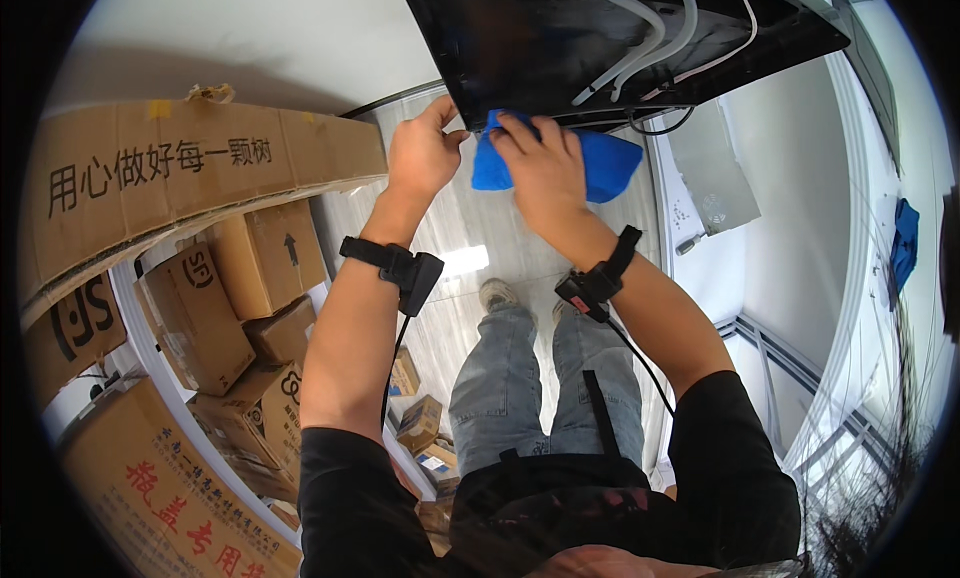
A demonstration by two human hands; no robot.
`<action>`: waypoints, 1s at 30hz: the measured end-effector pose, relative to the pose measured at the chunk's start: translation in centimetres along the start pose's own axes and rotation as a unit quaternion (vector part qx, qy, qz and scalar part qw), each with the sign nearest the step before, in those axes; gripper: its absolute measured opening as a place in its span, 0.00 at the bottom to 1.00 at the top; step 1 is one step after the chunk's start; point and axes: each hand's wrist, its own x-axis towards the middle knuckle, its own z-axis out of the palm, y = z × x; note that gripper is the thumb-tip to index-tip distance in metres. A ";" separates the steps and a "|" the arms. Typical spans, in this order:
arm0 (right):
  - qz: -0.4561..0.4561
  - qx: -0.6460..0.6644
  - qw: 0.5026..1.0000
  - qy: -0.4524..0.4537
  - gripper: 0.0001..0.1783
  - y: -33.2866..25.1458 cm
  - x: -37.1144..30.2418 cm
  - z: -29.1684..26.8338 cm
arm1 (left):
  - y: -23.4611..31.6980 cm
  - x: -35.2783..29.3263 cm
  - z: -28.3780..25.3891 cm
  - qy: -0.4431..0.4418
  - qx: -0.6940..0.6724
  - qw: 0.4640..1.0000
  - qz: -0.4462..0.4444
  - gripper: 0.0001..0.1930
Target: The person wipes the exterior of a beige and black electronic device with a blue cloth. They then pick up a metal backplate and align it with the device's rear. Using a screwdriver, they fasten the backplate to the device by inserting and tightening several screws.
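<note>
Observation: the blue cloth [612, 166] is at 12 to 1 o'clock from the middle of the view, up against the near edge of a black machine casing [500, 68]. The right hand [548, 173] lies over the cloth, fingers bent and clamped on it; its thumb is hidden. The left hand [425, 153], toward 11 o'clock, has its thumb and bent forefinger at the casing's corner, close to one another; whether they pinch it cannot be told, the contact being partly covered. Progress, as judged: work at the edge appears under way, cloth in place there. How much of the casing has been covered cannot be read; pale marks show on its dark face, so part of it may be left. Two pale hoses [650, 38] and a thin white cable [735, 48] cross that face at 1 o'clock, and a black cord [665, 128] loops below its edge. Surroundings: a long cardboard box [330, 148] at 10 o'clock, further cartons [265, 263] from 9 to 7 o'clock, a grey plate [715, 173] near 2 o'clock, another piece of blue fabric [903, 240] at 3 o'clock, pale floor [370, 228] beneath.
</note>
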 end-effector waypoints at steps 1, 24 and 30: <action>0.009 -0.001 1.000 0.005 0.19 0.4 -0.2 0.0 | 0.0 0.0 0.0 0.000 0.001 1.000 -0.007 0.21; 0.047 -0.069 0.995 -0.052 0.25 0.6 1.5 -1.1 | 1.1 -0.6 0.2 0.013 0.040 0.999 -0.013 0.19; 0.050 -0.038 0.997 -0.050 0.26 -0.2 1.1 -0.9 | 0.6 -0.7 0.4 0.027 0.063 0.998 -0.001 0.22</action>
